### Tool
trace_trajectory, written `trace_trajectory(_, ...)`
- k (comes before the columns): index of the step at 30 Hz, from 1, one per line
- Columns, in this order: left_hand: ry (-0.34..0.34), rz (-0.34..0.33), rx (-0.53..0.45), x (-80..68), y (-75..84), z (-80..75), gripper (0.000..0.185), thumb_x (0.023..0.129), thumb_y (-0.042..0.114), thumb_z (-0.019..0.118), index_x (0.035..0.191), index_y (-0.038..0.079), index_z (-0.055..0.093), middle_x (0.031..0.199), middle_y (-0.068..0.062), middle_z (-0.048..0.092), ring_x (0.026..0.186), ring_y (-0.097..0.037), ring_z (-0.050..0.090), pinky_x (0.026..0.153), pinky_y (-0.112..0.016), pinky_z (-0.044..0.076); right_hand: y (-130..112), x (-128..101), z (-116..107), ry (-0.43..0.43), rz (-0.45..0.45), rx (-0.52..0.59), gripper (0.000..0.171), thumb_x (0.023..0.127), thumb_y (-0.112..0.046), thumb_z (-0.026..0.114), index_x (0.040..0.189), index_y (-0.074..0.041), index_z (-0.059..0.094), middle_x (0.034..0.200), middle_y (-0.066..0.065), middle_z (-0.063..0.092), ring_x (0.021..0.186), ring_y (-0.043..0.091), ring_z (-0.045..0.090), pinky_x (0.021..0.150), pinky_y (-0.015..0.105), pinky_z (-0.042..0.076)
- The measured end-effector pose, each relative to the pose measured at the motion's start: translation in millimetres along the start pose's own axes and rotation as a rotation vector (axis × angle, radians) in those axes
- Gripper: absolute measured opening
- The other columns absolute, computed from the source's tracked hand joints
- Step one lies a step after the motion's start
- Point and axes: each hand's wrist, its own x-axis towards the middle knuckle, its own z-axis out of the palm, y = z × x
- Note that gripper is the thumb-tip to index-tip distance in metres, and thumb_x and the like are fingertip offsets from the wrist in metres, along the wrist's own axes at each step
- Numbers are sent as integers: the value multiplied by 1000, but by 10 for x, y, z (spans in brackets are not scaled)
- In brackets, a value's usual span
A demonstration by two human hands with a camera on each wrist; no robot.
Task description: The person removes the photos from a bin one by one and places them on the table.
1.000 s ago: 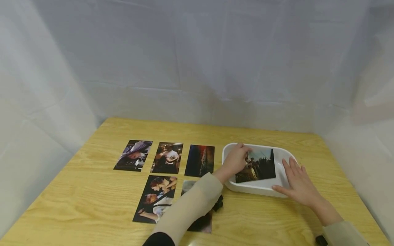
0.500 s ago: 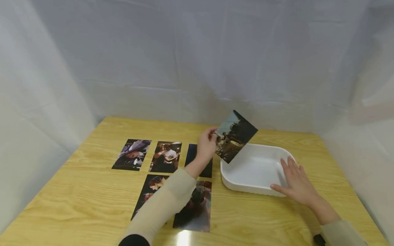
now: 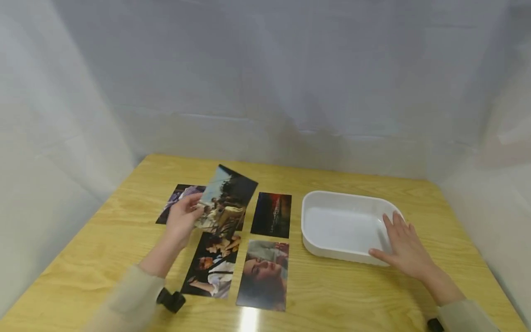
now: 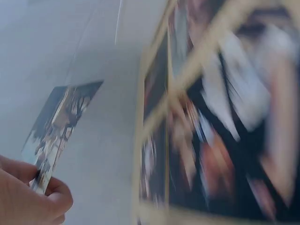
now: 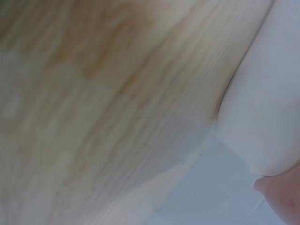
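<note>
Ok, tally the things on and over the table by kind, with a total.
Photos lying on the table: 5, one largely hidden
Photo held up in the left hand: 1
White tray, right hand resting on it: 1
Total: 7

Wooden tabletop (image 5: 93, 93) is filling the left and centre of the frame. White tray (image 5: 267, 117) is occupying the right edge; a fingertip (image 5: 281, 197) is showing lower right.

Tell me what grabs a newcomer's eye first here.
The left hand holds a photo tilted above the photos laid in rows on the wooden table. To their right sits an empty white tray, the right hand resting open on its near right rim.
</note>
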Motion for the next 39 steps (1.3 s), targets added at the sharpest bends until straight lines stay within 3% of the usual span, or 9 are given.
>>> trace_trajectory(3,-17,-51,64,-160,-137,-382,42,87,-6,44,128,-10,36,117,-24,41,82,-4,46,58,-19,40,5,-1,3,-4,-1,10,94,80,-48,57,137,11,10,137,37,1,127,45,1,99,54,-3)
trace_trajectory(6,-37,-96,160,-306,-280,-683,47,87,-2,45,131,-11,30,124,-28,34,86,-5,47,58,-20,40,25,-9,5,1,-3,7,94,80,-48,57,136,11,10,136,37,1,127,44,0,100,53,-4)
trace_trajectory(12,-49,-168,230,-460,-478,-1038,49,88,2,45,131,-14,25,126,-34,29,77,-2,46,53,-24,40,77,-25,-4,24,-13,-8,94,79,-47,58,135,12,12,136,39,4,127,44,1,99,55,-1)
trace_trajectory(16,-64,-197,284,-477,-582,-1132,49,86,0,47,128,-16,28,122,-37,32,79,-10,49,55,-23,42,101,-51,-3,25,-8,-14,94,79,-48,58,135,12,12,135,39,4,127,44,1,99,56,0)
trace_trajectory(21,-82,-187,408,-492,-685,-1157,49,80,-3,52,123,-17,33,115,-38,38,96,-40,47,69,-27,46,112,-84,3,31,-12,-15,94,80,-48,57,136,11,10,136,38,3,128,43,-1,99,54,-4)
trace_trajectory(23,-90,-168,458,-491,-700,-1155,49,79,-3,54,121,-18,34,110,-37,40,98,-45,44,72,-35,46,111,-91,0,28,-13,-13,94,80,-48,57,137,11,9,136,38,2,128,42,-2,99,53,-6)
trace_trajectory(25,-92,-144,510,-484,-704,-1155,47,78,-3,56,117,-20,36,104,-35,44,94,-46,47,73,-42,46,109,-94,-3,27,-13,-10,94,80,-47,57,137,11,9,136,38,2,128,42,-2,99,52,-7)
trace_trajectory(31,-137,-76,712,-436,-728,-1183,42,77,1,61,105,-22,42,83,-27,55,77,-37,54,65,-44,45,99,-98,-13,18,-5,-9,94,80,-47,57,137,10,9,136,38,2,128,42,-2,99,54,-4)
trace_trajectory(39,-267,-66,863,-386,-735,-1213,40,77,9,60,96,-23,45,86,-32,54,80,-44,52,69,-49,43,79,-124,-3,29,1,-11,94,80,-48,57,137,11,10,136,37,3,128,42,-1,99,53,-5)
